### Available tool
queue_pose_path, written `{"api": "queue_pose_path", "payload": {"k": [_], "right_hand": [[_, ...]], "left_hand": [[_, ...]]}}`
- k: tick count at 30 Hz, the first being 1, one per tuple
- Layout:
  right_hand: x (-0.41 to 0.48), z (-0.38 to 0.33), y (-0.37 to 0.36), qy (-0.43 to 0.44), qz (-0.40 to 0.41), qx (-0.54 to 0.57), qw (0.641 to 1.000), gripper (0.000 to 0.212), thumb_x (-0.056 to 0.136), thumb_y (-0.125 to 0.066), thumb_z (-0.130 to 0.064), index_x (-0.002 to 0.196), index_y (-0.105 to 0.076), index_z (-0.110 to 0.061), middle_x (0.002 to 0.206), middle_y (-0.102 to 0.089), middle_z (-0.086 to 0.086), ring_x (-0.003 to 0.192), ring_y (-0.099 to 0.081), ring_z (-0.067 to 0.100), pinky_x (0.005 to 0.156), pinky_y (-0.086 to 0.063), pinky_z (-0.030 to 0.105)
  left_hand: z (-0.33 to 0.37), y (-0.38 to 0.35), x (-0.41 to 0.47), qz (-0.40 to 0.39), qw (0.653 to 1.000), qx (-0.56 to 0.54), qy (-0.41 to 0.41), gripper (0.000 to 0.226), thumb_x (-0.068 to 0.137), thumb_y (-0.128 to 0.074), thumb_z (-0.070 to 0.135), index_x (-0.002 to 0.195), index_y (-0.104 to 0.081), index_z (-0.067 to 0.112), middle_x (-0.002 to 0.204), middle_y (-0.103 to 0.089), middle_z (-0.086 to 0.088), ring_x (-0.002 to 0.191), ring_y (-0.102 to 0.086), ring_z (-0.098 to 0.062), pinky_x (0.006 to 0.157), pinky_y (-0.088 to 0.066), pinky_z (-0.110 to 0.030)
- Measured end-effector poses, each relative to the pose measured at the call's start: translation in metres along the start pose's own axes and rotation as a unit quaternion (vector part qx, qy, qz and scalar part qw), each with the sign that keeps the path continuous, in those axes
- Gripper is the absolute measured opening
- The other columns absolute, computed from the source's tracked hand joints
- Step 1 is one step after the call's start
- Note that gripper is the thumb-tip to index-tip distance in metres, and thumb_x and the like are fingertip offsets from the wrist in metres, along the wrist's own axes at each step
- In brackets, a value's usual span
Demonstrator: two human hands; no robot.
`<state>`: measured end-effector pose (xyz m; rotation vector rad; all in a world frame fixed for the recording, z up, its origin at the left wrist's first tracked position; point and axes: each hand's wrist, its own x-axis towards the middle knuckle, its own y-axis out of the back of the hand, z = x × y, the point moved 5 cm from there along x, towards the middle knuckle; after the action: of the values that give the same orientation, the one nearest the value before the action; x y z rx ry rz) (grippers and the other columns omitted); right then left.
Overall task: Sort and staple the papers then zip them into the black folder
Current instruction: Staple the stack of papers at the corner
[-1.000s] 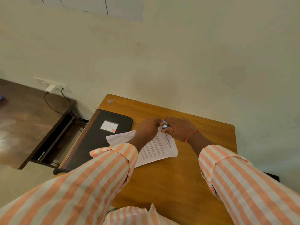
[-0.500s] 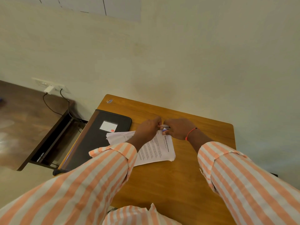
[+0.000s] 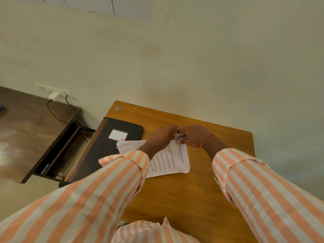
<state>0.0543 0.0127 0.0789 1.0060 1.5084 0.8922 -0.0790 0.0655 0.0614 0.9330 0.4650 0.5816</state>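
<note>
Your striped sleeves cross the near edge of the table (image 3: 201,190). Mid-table, the papers (image 3: 168,160) lie in a loose stack, print up, with their left end over the edge of the black folder (image 3: 105,148). At the stack's far corner your left hand (image 3: 161,139) pinches the sheets. Your right hand (image 3: 194,135) is curled round a small stapler (image 3: 181,137) set at that same corner, so this looks like the stapling step. The folder lies flat on the left and looks closed. Next you need to square the corner, press firmly, then free a hand for the zip. Beyond, a charger (image 3: 53,95) sits in the wall socket.
</note>
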Motion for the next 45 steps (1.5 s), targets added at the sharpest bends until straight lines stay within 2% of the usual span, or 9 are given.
{"api": "queue_pose_path", "payload": {"k": [8, 13, 18, 23, 26, 31, 39, 43, 45], "right_hand": [[0.000, -0.006, -0.002, 0.014, 0.007, -0.018, 1.000, 0.031, 0.097, -0.050, -0.052, 0.119, -0.062, -0.034, 0.098, -0.070, -0.005, 0.084, -0.059, 0.017, 0.077, -0.050, 0.033], [0.001, 0.001, -0.007, 0.000, -0.006, -0.017, 1.000, 0.025, 0.097, -0.049, -0.055, 0.102, -0.057, -0.032, 0.092, -0.065, -0.006, 0.082, -0.057, 0.017, 0.075, -0.048, 0.032], [0.008, 0.008, -0.012, -0.049, 0.010, 0.120, 0.992, 0.032, 0.093, -0.058, -0.053, 0.102, -0.055, -0.023, 0.099, -0.065, 0.001, 0.087, -0.059, 0.021, 0.076, -0.048, 0.036], [0.016, 0.012, -0.016, -0.101, 0.085, 0.251, 0.959, 0.027, 0.095, -0.063, -0.037, 0.109, -0.053, -0.015, 0.111, -0.062, 0.002, 0.097, -0.059, 0.026, 0.081, -0.048, 0.038], [0.020, 0.010, -0.018, -0.102, 0.129, 0.262, 0.951, 0.016, 0.098, -0.060, -0.021, 0.109, -0.050, -0.014, 0.122, -0.055, 0.008, 0.105, -0.055, 0.029, 0.081, -0.039, 0.032], [0.034, 0.000, -0.021, -0.105, 0.133, 0.269, 0.948, 0.035, 0.098, -0.060, -0.021, 0.132, -0.055, -0.012, 0.120, -0.048, 0.009, 0.106, -0.052, 0.026, 0.088, -0.039, 0.030], [0.073, -0.017, -0.041, -0.132, 0.098, 0.223, 0.961, 0.030, 0.095, -0.060, -0.014, 0.124, -0.056, -0.008, 0.122, -0.052, 0.011, 0.110, -0.053, 0.028, 0.088, -0.044, 0.033], [0.097, -0.020, -0.061, -0.137, 0.068, 0.214, 0.965, 0.027, 0.093, -0.057, -0.010, 0.120, -0.057, -0.009, 0.125, -0.051, 0.011, 0.109, -0.055, 0.030, 0.094, -0.049, 0.046], [0.109, -0.020, -0.076, -0.145, 0.063, 0.210, 0.965, 0.027, 0.094, -0.059, -0.014, 0.120, -0.056, -0.010, 0.123, -0.053, 0.012, 0.108, -0.056, 0.031, 0.091, -0.048, 0.045]], "left_hand": [[-0.003, -0.002, 0.003, -0.049, 0.999, -0.002, -0.015, 0.014, 0.102, -0.057, 0.020, 0.113, -0.049, 0.017, 0.106, -0.069, -0.009, 0.081, -0.064, -0.020, 0.064, -0.058, -0.031], [-0.012, -0.008, 0.003, -0.059, 0.997, -0.039, 0.020, 0.011, 0.101, -0.059, 0.022, 0.110, -0.054, 0.020, 0.110, -0.070, -0.006, 0.086, -0.064, -0.017, 0.064, -0.054, -0.023], [-0.027, -0.009, 0.001, 0.005, 0.993, -0.094, 0.076, 0.008, 0.105, -0.051, 0.024, 0.105, -0.059, 0.024, 0.095, -0.070, -0.004, 0.075, -0.064, -0.018, 0.056, -0.047, -0.025], [-0.054, -0.008, -0.006, 0.055, 0.950, -0.254, 0.173, 0.007, 0.105, -0.052, 0.023, 0.101, -0.057, 0.025, 0.085, -0.069, -0.002, 0.076, -0.069, -0.024, 0.064, -0.058, -0.040], [-0.062, -0.010, -0.014, 0.065, 0.905, -0.359, 0.220, 0.014, 0.106, -0.050, 0.016, 0.118, -0.056, 0.018, 0.092, -0.068, 0.001, 0.079, -0.071, -0.017, 0.060, -0.060, -0.031], [-0.073, -0.020, -0.021, 0.063, 0.867, -0.431, 0.242, 0.027, 0.104, -0.047, 0.006, 0.128, -0.049, 0.019, 0.102, -0.066, -0.001, 0.084, -0.070, -0.016, 0.054, -0.055, -0.023], [-0.099, -0.034, -0.012, 0.078, 0.867, -0.428, 0.244, 0.018, 0.098, -0.064, 0.013, 0.093, -0.058, 0.030, 0.089, -0.070, 0.005, 0.082, -0.069, -0.011, 0.060, -0.051, -0.019], [-0.125, -0.049, 0.003, 0.084, 0.897, -0.343, 0.267, 0.009, 0.098, -0.065, 0.018, 0.097, -0.062, 0.026, 0.084, -0.066, 0.012, 0.081, -0.067, -0.012, 0.060, -0.047, -0.019], [-0.138, -0.054, 0.009, 0.084, 0.917, -0.281, 0.270, 0.018, 0.098, -0.059, 0.012, 0.110, -0.067, 0.023, 0.089, -0.067, 0.007, 0.081, -0.064, -0.014, 0.063, -0.049, -0.024]]}}
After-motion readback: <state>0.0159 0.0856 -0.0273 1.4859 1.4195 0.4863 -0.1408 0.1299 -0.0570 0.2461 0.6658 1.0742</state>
